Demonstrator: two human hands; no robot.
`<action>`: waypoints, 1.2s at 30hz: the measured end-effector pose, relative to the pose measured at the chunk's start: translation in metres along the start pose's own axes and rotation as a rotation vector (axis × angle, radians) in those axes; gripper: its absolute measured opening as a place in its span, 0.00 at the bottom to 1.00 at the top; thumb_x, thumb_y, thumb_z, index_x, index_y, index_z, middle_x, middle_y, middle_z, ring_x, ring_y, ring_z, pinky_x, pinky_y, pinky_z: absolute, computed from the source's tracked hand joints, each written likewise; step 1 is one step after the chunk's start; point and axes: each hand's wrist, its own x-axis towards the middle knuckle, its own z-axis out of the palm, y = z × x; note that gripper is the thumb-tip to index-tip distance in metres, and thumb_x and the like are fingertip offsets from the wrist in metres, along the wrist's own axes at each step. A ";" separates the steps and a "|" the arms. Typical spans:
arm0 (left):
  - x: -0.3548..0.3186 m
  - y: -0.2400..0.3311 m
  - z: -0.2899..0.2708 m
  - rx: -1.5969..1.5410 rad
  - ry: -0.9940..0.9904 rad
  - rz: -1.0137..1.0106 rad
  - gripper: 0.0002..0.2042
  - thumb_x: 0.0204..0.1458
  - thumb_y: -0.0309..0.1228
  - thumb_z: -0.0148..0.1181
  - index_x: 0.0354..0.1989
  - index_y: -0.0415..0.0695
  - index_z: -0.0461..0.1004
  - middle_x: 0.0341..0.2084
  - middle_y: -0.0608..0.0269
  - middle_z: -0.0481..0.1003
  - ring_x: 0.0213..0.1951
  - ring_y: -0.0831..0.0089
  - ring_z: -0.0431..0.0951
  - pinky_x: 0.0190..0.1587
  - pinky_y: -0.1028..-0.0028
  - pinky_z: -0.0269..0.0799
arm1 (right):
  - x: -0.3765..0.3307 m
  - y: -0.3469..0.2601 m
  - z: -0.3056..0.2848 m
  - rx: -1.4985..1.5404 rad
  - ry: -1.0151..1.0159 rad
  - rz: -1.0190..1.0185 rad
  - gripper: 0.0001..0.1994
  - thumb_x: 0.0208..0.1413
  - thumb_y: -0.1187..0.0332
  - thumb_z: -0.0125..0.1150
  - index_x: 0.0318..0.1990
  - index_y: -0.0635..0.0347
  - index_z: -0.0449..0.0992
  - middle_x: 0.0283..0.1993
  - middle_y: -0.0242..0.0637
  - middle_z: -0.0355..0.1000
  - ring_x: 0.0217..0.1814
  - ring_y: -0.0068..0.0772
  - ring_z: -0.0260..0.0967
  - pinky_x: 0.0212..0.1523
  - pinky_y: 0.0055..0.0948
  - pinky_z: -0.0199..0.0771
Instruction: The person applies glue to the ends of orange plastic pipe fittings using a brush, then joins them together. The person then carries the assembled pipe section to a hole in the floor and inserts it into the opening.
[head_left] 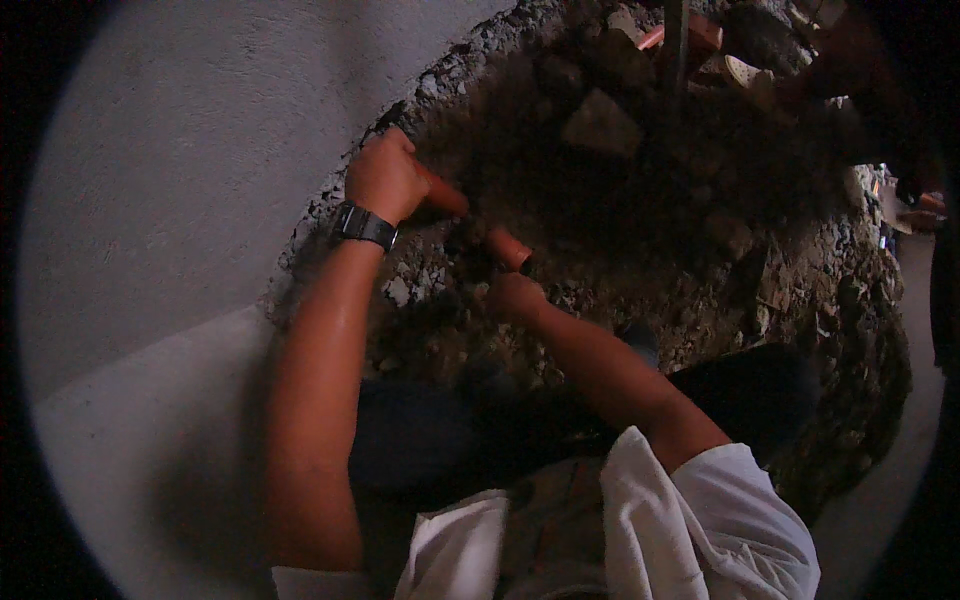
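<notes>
My left hand (384, 178), with a dark watch (366, 226) on its wrist, is closed round the upper end of an orange pipe (443, 193) beside the wall. The pipe slants down to the right, out of my fist. In line with it, across a dark gap, lies a shorter orange pipe piece (509, 249) with its open end toward the lower right. Just below that end my right hand (515, 297) is curled closed. Its fingers are in shadow, so what they hold, if anything, is hidden.
A grey wall (200, 150) rises on the left, above a pale floor (150, 430). Broken soil and rubble (810, 300) surround the pipes. A large stone (602, 124) lies farther back, near an upright bar (676, 50). A person's dark shape (870, 80) stands at the upper right.
</notes>
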 end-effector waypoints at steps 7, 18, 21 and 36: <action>-0.001 0.008 -0.003 -0.054 -0.011 -0.011 0.21 0.39 0.31 0.74 0.44 0.44 0.77 0.35 0.52 0.82 0.41 0.50 0.83 0.45 0.57 0.79 | -0.018 -0.001 0.018 -0.032 0.252 0.182 0.15 0.55 0.62 0.66 0.48 0.56 0.84 0.48 0.40 0.81 0.50 0.42 0.82 0.44 0.41 0.84; 0.001 -0.001 0.001 -0.062 0.012 -0.044 0.21 0.38 0.32 0.74 0.43 0.43 0.77 0.38 0.50 0.82 0.42 0.47 0.82 0.46 0.55 0.79 | 0.022 0.000 0.010 0.467 0.474 0.339 0.25 0.61 0.50 0.60 0.58 0.58 0.78 0.55 0.44 0.79 0.58 0.45 0.79 0.55 0.46 0.80; -0.005 -0.007 -0.006 -0.064 -0.003 -0.065 0.20 0.39 0.32 0.73 0.43 0.43 0.77 0.38 0.49 0.82 0.42 0.47 0.83 0.46 0.55 0.78 | 0.012 -0.001 0.009 0.207 0.369 0.120 0.25 0.64 0.52 0.54 0.63 0.55 0.75 0.56 0.41 0.79 0.53 0.47 0.81 0.56 0.47 0.78; 0.003 0.005 -0.001 -0.083 0.003 -0.047 0.20 0.37 0.29 0.74 0.42 0.44 0.78 0.38 0.49 0.82 0.42 0.47 0.82 0.47 0.56 0.78 | 0.040 0.020 0.011 0.481 0.628 0.082 0.24 0.58 0.53 0.63 0.59 0.54 0.74 0.54 0.50 0.79 0.60 0.50 0.76 0.56 0.45 0.77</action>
